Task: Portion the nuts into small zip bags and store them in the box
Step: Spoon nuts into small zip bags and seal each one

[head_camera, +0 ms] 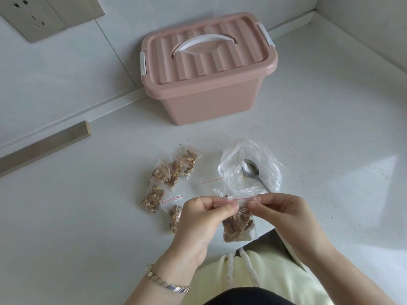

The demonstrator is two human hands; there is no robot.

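A small zip bag (239,225) holding walnut pieces hangs above the counter's front edge. My left hand (198,219) and my right hand (284,214) both pinch its red-lined zip strip, one at each end. Several filled small zip bags (169,179) lie in a loose cluster to the left of my hands. A large crumpled clear bag (251,168), with almost no nuts left in it, lies just beyond my right hand with a metal spoon (251,170) resting on it. The pink box (207,69) stands at the back with its lid closed and its white handle folded down.
The white counter (330,150) meets a wall at the back and another on the right. A wooden strip (44,146) lies along the back left edge. A wall socket (33,16) sits top left. A flat zip bag with a red line (211,180) lies between the cluster and the clear bag.
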